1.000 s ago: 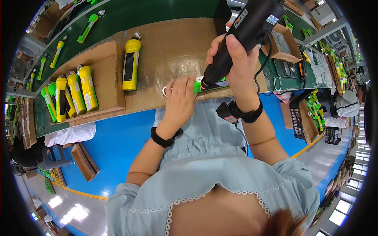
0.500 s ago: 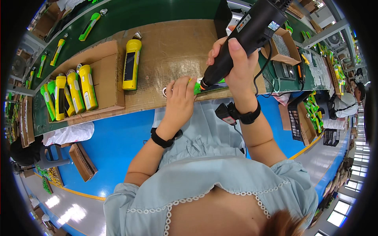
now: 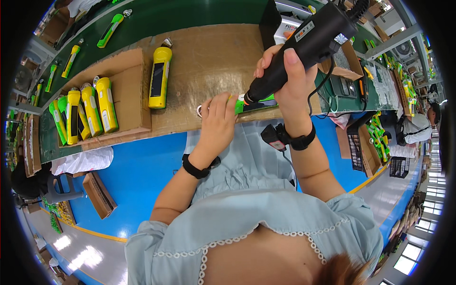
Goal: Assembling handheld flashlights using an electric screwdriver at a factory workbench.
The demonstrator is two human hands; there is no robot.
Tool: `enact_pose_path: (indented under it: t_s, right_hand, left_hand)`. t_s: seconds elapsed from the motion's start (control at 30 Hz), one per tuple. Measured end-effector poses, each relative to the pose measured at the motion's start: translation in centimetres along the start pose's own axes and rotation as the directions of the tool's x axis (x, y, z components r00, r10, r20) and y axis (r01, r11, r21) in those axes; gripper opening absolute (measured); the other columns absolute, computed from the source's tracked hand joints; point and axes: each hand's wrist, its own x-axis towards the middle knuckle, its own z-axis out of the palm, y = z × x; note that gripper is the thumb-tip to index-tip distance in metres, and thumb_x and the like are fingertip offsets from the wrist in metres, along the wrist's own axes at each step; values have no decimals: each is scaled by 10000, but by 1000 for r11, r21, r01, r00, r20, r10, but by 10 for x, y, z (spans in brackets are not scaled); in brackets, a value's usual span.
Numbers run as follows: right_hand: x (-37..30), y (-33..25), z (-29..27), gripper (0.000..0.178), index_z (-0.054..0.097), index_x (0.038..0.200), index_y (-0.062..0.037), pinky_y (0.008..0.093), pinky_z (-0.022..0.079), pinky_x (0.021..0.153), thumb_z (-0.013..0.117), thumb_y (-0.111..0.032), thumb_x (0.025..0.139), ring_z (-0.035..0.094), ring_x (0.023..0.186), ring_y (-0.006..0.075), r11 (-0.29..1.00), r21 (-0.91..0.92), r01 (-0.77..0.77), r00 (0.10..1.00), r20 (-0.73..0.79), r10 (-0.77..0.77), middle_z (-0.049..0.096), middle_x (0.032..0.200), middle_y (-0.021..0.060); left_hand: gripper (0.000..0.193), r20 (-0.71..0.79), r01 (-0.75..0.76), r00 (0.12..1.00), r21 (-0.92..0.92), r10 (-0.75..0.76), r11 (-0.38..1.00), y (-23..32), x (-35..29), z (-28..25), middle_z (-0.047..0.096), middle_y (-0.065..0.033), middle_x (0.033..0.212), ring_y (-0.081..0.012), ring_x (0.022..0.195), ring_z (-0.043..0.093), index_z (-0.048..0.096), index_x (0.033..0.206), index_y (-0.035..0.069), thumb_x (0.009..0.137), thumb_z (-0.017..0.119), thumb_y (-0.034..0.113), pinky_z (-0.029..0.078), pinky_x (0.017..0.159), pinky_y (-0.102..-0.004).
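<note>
My right hand is wrapped round a thick black electric screwdriver, which slants down to the left. Its tip meets a green flashlight with a dark panel, lying on a cardboard sheet at the bench's near edge. Bent fingers of my left hand press down over the flashlight's head end and hold it; a white ring shows beside them. Further left on the cardboard lies a yellow flashlight with a dark panel, its silvery reflector part at the far end.
On the left, an open cardboard box holds several yellow and green flashlights. More lie across the green bench. A dark box-shaped device stands behind the screwdriver, and a small carton stands to the right. A cable hangs beside my right wrist.
The screwdriver and my right hand have shifted slightly right, its tip moving a little along the green flashlight. My left hand stays almost still.
</note>
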Motion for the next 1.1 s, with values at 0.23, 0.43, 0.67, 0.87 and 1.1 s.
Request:
enact_pose_path:
  t_s: [0.23,0.43,0.67,0.87,1.1]
  right_hand:
    - [2,5,3,406,384,1158,-14,301,480,515,604,-200,872,585,567,191,967,255,21,1000,-13,-18,588,690,132]
    - [23,21,-16,647,372,1228,-54,352,459,508,562,-513,813,538,522,222,925,374,-73,952,303,-47,515,664,107]
    - [34,31,-31,721,370,1234,-41,328,432,445,597,-539,764,492,453,181,857,489,-164,898,433,-75,501,621,62]
    - [40,32,-29,734,327,1237,-47,291,459,427,631,-512,758,533,464,161,783,596,-176,830,517,-208,541,638,40]
    - [42,36,-26,705,322,1218,-17,321,473,460,635,-468,775,544,490,203,750,626,-215,795,558,-239,541,652,93]
  left_hand:
    - [574,52,46,998,-40,-43,998,-1,9,-8,504,-129,1165,-303,1104,473,473,1189,23,681,725,111,326,960,-450]
    - [548,58,107,993,-104,-102,989,-11,23,-8,534,-127,1086,-330,1038,484,507,1121,45,658,768,182,350,918,-439]
    - [545,12,113,994,-121,-112,986,-8,20,-4,519,-137,1090,-348,1011,485,520,1118,48,645,770,151,370,881,-437]
    - [548,-8,89,996,-107,-90,990,-7,17,-3,513,-130,1089,-348,1003,481,521,1123,46,642,766,139,362,877,-440]
    - [544,-3,86,996,-111,-87,990,-7,16,-3,511,-127,1090,-345,1011,478,524,1121,50,640,766,133,358,882,-443]
